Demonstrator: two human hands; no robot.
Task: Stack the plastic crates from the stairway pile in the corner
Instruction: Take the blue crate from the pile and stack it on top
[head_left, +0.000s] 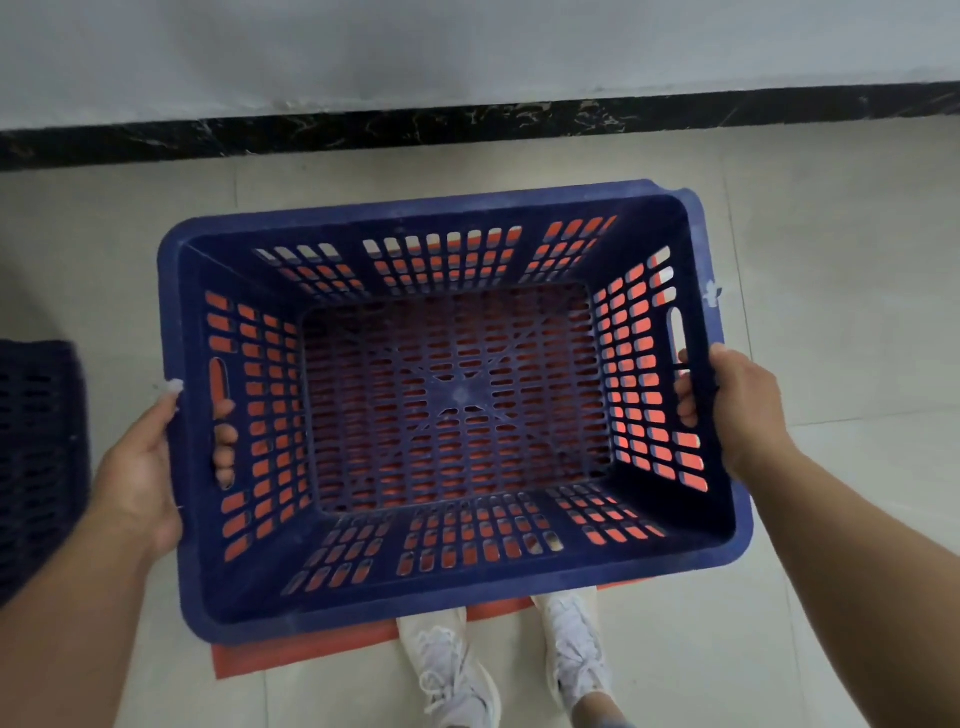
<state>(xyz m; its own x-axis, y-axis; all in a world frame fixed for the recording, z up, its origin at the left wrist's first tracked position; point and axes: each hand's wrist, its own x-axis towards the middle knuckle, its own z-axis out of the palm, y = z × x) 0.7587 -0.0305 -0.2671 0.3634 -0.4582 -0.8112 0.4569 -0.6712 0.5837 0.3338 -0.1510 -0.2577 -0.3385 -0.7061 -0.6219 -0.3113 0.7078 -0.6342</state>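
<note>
Blue crate (457, 405) held level at frame centre, directly above a red crate (291, 652) whose edge shows at 7 o'clock. Left hand (140, 467) at 9 o'clock and right hand (737, 410) at 3 o'clock each curl fingers through a handle slot. Recommendation: square rims before lowering, keep level, free fingers last. Another dark crate (36, 457) sits far left.

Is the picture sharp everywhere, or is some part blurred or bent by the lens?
Head view: the blue crate and both hands, left hand and right hand, are fairly sharp; the dark crate at the left edge is smeared; the black skirting curves, a wide-angle effect; lighting is soft, without glare.
</note>
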